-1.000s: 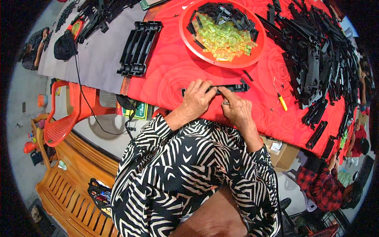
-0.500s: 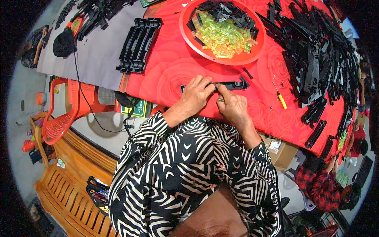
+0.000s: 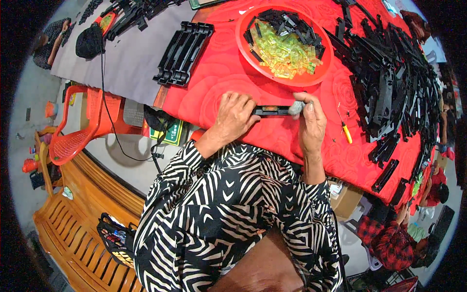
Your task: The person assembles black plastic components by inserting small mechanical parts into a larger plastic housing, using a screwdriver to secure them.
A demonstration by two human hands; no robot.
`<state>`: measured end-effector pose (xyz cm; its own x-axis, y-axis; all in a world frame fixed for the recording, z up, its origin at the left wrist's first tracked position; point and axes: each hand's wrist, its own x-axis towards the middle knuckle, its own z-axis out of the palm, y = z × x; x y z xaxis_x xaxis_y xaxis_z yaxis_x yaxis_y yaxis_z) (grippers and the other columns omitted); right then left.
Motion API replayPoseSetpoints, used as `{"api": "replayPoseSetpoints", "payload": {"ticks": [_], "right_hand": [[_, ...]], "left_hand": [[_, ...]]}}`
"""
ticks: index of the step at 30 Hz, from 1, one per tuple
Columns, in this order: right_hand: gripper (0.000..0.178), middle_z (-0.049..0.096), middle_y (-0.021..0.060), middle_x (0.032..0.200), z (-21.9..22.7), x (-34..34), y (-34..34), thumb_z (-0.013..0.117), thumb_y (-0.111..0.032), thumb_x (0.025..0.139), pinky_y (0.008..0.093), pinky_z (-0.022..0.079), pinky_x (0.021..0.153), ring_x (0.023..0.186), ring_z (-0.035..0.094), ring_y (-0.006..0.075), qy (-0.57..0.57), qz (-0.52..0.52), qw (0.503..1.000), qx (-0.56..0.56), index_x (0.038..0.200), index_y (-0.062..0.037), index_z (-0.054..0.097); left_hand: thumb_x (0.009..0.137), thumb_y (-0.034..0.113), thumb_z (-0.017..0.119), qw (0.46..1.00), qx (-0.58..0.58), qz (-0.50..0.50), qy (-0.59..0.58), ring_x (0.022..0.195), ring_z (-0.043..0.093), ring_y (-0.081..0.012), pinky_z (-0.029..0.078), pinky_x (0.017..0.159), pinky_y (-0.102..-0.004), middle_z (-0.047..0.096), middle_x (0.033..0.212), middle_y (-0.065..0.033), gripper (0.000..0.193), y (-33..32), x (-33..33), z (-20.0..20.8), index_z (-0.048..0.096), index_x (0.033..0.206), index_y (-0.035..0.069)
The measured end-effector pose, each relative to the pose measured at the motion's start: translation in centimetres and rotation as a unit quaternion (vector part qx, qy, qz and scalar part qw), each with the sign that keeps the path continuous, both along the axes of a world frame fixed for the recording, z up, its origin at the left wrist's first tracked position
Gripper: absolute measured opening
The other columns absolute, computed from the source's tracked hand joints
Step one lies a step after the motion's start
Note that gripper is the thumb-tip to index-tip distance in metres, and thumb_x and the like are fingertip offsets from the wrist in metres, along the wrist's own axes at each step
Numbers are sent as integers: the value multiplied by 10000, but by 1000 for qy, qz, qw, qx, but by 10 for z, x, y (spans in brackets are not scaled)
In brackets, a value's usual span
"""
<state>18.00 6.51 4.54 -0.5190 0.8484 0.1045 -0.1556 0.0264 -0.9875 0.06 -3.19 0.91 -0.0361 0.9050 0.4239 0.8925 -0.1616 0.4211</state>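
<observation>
A red rose-patterned tablecloth (image 3: pixel 204 104) spreads before a person in a black-and-white striped shirt (image 3: pixel 209 209), a dense heap of black plastic parts (image 3: pixel 389 92) covering its right side. Near the far edge, a round red basin (image 3: pixel 318 71) holds translucent yellow-green pieces (image 3: pixel 284 51) and small black ones; black rails (image 3: pixel 182 52) lie grouped to its left. The left hand (image 3: pixel 233 118) curls over the left end of a black plastic strip (image 3: pixel 283 111) lying at the near edge; whether it pinches or only presses cannot be told. A yellow-handled screwdriver (image 3: pixel 346 132) lies farther right. The right hand (image 3: pixel 314 125) pinches a grey wad (image 3: pixel 295 108) over the strip's right end, contact unclear. An amber-green insert (image 3: pixel 269 109) sits mid-strip.
</observation>
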Motion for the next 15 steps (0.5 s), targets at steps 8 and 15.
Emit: {"api": "replayPoseSetpoints", "payload": {"ticks": [8,15], "right_hand": [[419,577,41,814,-24,-19,5,391,-342,936,222,398,644,699,505,99,168,21,978,-120,889,20,595],[419,520,54,605,-28,-43,0,370,-338,876,262,387,500,508,467,126,161,-21,974,-159,837,28,570]], "left_hand": [[707,233,698,998,-14,11,-55,823,524,-261,383,723,-377,579,877,-85,314,2,-1,-13,607,943,48],[700,247,687,995,32,1,-89,798,504,-271,376,691,-377,564,859,-92,321,4,-1,-24,599,934,45]]}}
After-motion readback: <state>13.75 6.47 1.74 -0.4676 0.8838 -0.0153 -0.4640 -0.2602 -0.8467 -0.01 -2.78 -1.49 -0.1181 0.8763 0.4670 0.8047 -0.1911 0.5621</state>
